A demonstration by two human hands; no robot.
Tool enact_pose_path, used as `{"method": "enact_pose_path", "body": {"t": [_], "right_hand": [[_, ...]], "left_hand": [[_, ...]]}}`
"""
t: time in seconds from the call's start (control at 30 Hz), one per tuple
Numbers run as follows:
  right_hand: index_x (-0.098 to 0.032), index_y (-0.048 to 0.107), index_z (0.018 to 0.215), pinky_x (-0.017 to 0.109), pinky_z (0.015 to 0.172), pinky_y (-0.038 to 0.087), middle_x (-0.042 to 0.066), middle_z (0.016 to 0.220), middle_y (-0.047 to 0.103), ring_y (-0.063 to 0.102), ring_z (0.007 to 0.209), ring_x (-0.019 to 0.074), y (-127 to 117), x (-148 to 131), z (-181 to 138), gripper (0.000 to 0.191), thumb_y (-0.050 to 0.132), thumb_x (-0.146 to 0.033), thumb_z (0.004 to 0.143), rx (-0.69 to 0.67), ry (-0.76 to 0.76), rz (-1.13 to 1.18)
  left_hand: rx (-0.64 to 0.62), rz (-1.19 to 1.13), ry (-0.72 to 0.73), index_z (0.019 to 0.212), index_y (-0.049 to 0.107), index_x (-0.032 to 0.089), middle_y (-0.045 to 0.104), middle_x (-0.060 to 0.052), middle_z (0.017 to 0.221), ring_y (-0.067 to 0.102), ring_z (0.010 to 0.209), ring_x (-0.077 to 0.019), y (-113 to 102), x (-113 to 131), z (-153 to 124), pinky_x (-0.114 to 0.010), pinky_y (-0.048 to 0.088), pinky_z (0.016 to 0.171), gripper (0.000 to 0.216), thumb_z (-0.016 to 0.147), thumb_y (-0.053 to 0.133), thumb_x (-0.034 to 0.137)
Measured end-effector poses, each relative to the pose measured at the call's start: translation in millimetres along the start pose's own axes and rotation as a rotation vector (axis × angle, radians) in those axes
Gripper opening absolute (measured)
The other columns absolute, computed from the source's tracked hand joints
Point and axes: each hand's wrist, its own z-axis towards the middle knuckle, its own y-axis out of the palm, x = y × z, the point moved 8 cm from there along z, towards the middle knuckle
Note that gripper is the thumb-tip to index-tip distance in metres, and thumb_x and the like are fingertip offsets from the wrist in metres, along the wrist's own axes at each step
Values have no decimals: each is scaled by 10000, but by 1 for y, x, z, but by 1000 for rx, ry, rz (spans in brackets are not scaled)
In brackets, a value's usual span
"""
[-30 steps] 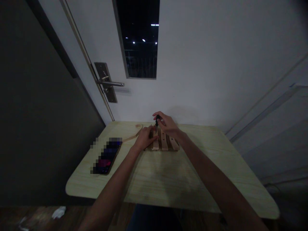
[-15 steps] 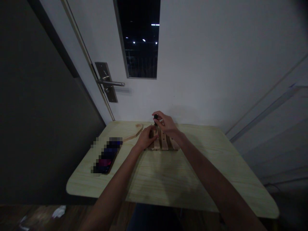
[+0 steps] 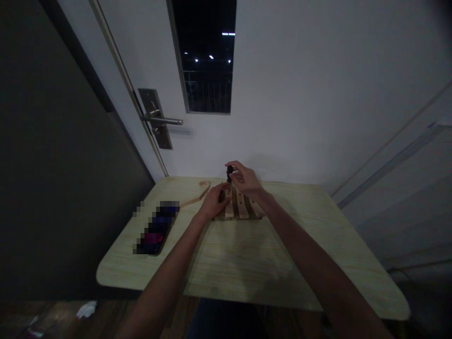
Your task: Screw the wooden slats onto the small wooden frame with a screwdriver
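Note:
Pinched in the fingers of my right hand (image 3: 249, 182) is a screwdriver (image 3: 230, 174) with a black handle, held upright. Its lower end points down at the upper part of a pale wooden strip (image 3: 229, 211). My left hand (image 3: 212, 203) grips that same strip from the left side, its thumb across the wood and its fingers near the screwdriver's tip. Under the strip is a darker board (image 3: 219, 218). Two more pale strips with dark holes, a middle one (image 3: 243, 210) and a right one (image 3: 256, 209), lie across it. Any screw under the tip is too small to make out.
A loose wooden piece with a curled end (image 3: 192, 201) lies left of my left hand. Nearer the left edge of the pale table (image 3: 247, 263) is a partly pixelated phone (image 3: 162, 230). Behind the table stands a white door with a metal handle (image 3: 162, 121).
My right hand has shifted slightly up and right, its fingers turning a little around the screwdriver handle. My left hand stays in almost the same place on the strip.

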Motion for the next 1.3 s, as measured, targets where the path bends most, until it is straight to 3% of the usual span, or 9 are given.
{"method": "enact_pose_path", "body": {"t": [0.43,0.73,0.83,1.03,1.3], "right_hand": [[-229,520,1081,297,672,531,15,798,613,630,734,152,2,1,5,270,480,-188,817,-38,5,9],[-245,501,1170,273,658,527,28,919,607,634,705,131,3,8,10,341,532,-285,834,-87,-47,21],[-241,533,1117,270,677,528,12,887,619,626,693,122,6,6,11,296,550,-302,827,-101,-78,11],[-230,548,1104,272,648,537,9,841,615,614,705,130,7,8,11,312,545,-245,792,-48,-43,-7],[-239,531,1138,293,681,550,20,947,601,623,661,107,7,15,10,365,543,-201,775,-53,-30,39]], "left_hand": [[-20,-31,-15,1214,488,169,605,-104,1176,559,1086,-252,0,1,-1,-414,439,953,450,784,588,252],[-10,-30,5,1234,474,151,601,-116,1187,566,1081,-248,1,-1,-2,-390,451,942,470,793,561,286],[4,-33,26,1239,465,153,599,-118,1186,558,1082,-255,3,-3,-3,-404,444,946,475,799,555,307],[54,-58,89,1245,458,146,587,-132,1188,548,1074,-264,5,-6,-6,-423,436,941,466,825,530,334],[42,-85,89,1260,450,151,581,-128,1196,537,1082,-265,5,-5,-7,-428,424,943,476,826,523,332]]}}
